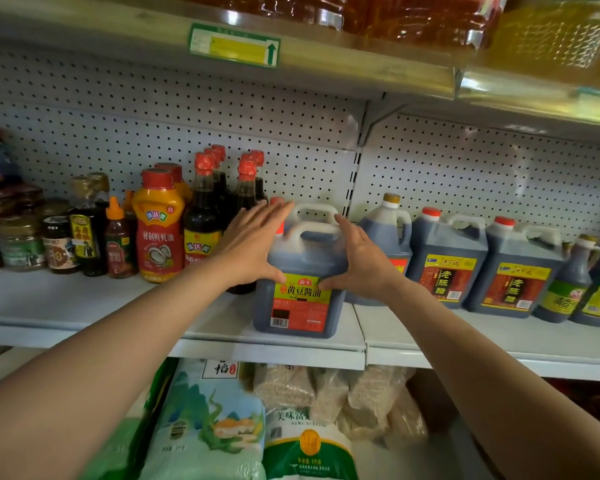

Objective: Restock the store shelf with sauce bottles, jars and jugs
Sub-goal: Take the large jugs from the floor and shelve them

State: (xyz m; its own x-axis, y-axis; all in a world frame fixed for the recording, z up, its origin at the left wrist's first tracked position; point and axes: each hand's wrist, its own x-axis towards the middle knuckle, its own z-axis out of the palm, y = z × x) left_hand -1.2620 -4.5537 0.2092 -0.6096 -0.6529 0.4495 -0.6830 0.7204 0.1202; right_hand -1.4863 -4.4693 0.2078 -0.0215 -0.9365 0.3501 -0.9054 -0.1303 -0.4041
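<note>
A large dark soy sauce jug (300, 299) with a white handle and a red-and-yellow label stands upright near the front edge of the white middle shelf (84, 306). My left hand (253, 242) lies flat against the jug's left side, fingers stretched toward the red cap. My right hand (355, 259) presses its right side, thumb on the label. Both hands clasp the jug between them.
Left of the jug stand dark sauce bottles (205, 216), a red squeeze bottle (158, 226) and small jars (18, 242). To the right, vinegar jugs (447, 261) line the shelf. Rice bags (208, 424) fill the shelf below. An upper shelf (326, 67) overhangs.
</note>
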